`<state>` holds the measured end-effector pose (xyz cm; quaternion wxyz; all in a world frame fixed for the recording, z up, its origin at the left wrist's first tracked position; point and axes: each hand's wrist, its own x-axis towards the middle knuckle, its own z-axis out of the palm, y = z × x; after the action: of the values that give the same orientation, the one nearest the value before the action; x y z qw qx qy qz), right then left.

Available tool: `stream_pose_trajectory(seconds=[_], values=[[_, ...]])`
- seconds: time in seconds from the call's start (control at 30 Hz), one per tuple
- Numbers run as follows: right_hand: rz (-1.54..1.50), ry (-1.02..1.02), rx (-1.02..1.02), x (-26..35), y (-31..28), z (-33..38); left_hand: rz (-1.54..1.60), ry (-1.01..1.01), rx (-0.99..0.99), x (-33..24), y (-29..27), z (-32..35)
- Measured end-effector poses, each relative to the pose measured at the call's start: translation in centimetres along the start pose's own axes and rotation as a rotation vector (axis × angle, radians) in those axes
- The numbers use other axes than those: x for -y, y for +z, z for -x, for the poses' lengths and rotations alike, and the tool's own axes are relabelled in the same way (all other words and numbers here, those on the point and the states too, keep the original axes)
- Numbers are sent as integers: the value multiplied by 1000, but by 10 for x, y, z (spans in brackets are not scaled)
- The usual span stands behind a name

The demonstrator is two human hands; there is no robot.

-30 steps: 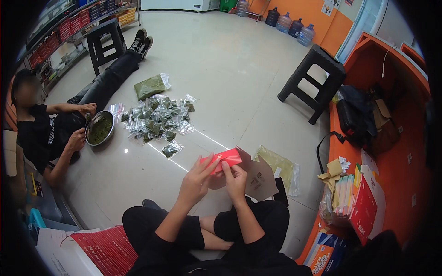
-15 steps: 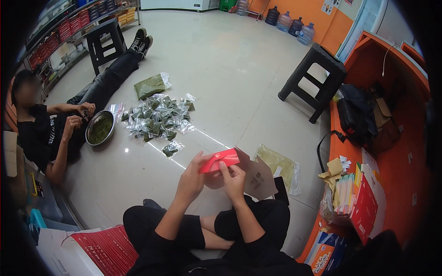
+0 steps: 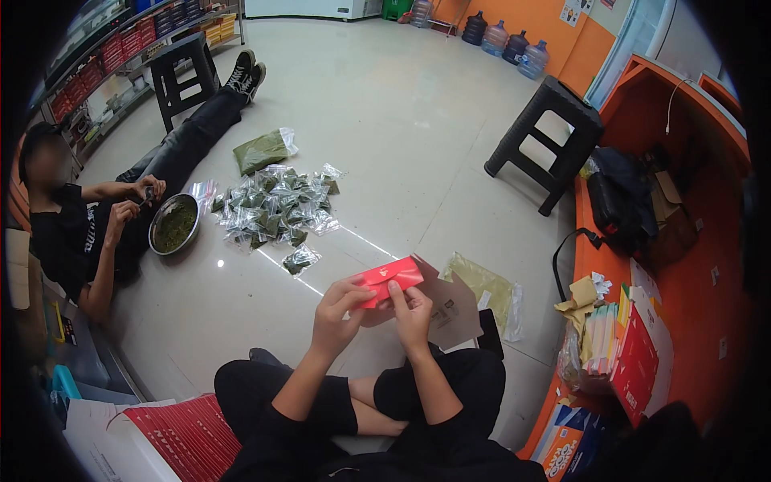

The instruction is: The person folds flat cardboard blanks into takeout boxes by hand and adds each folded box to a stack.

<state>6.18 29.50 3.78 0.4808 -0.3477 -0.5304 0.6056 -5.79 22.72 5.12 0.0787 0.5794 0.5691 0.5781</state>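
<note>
- In the head view, the left hand (image 3: 336,312) has its fingers pinching the left end of a red folded packet (image 3: 393,274).
- The right hand (image 3: 412,315) is pinching the same packet at its lower edge: the thumb lies flat on the front, and the other fingers are partly hidden.
- So the packet is between the fingers of both hands, slightly tilted, its right end higher.
- A brown card piece (image 3: 456,315) is just to the right of the right fingers; whether it is joined to the packet, I cannot tell.
- Farther right of these fingers lies a flat yellow-green pouch (image 3: 480,283).
- Beyond the left fingers, on the floor, one small bag (image 3: 301,259) lies near a pile of similar bags (image 3: 273,207).
- Well to the left of the left fingers, a co-worker (image 3: 60,241) sits beside a metal bowl (image 3: 197,230).
</note>
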Motion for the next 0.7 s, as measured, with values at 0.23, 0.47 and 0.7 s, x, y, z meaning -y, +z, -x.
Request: stream_pose_trajectory(seconds=[0.23, 0.47, 0.7], values=[[3, -33, 41, 1, 8, 6, -147, 65, -95, 1, 2, 0], [53, -12, 45, 3, 13, 11, -254, 76, -203, -2, 10, 6], [87, 5, 83, 0, 7, 8, -306, 45, -167, -6, 3, 1]])
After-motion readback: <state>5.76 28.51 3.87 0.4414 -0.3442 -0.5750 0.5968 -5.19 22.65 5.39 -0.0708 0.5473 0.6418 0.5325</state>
